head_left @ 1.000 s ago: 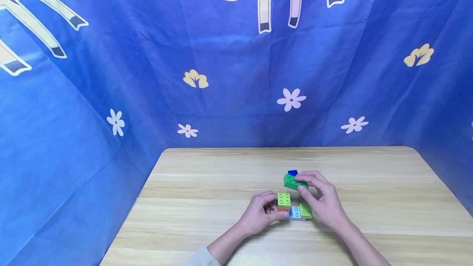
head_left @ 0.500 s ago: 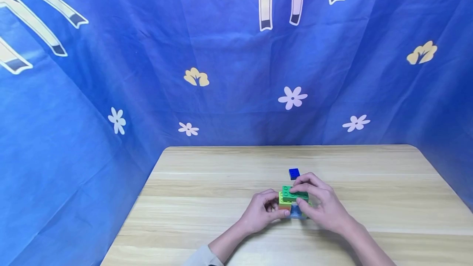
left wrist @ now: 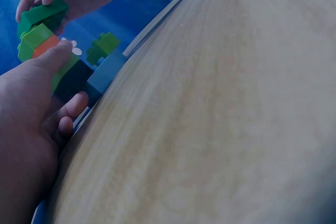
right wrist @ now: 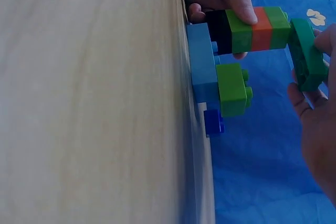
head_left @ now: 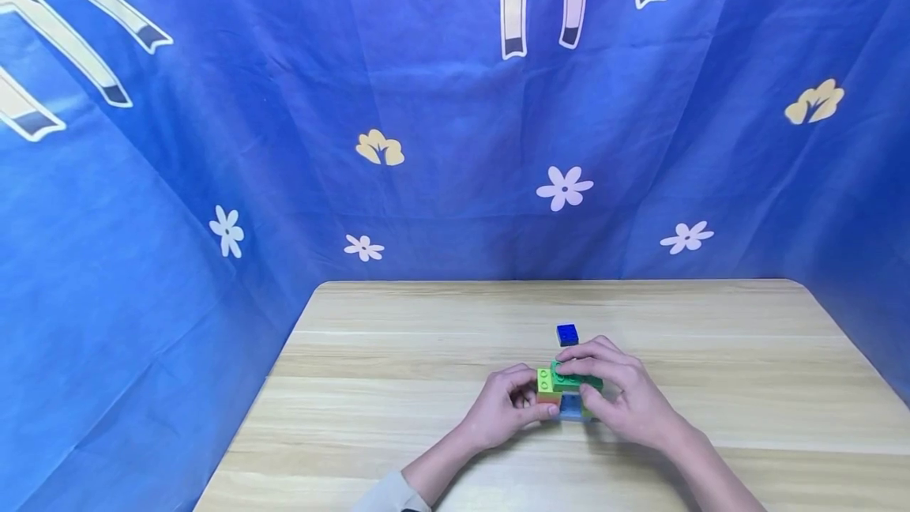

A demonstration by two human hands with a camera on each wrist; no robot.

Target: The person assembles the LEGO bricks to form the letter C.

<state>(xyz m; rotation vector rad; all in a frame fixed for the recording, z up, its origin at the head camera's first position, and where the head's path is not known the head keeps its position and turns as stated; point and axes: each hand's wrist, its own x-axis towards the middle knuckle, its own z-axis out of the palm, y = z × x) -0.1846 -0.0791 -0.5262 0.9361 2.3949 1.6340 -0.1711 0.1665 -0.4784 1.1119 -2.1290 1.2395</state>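
Observation:
My left hand [head_left: 498, 413] grips a small tower of toy building bricks, its thumb across the orange brick [right wrist: 261, 29]. The tower, a black brick [right wrist: 218, 34], a green one, the orange one and a lime green brick [head_left: 544, 380] on top, rises from one end of a light blue brick [right wrist: 203, 64]. Another lime green brick [right wrist: 231, 90] sits on the other end. My right hand [head_left: 629, 397] pinches a long dark green brick [right wrist: 307, 59] at the tower's top, tilted and overlapping its edge. From the head view this brick hides part of the lower bricks.
A dark blue brick [head_left: 567, 334] lies on the wooden table [head_left: 398, 338] just behind the hands. A blue patterned cloth [head_left: 455, 141] hangs around the table's back and sides.
My right hand has brought the dark green brick toward me, from near the dark blue brick to the tower's top, then slightly right. The left hand keeps its hold on the tower.

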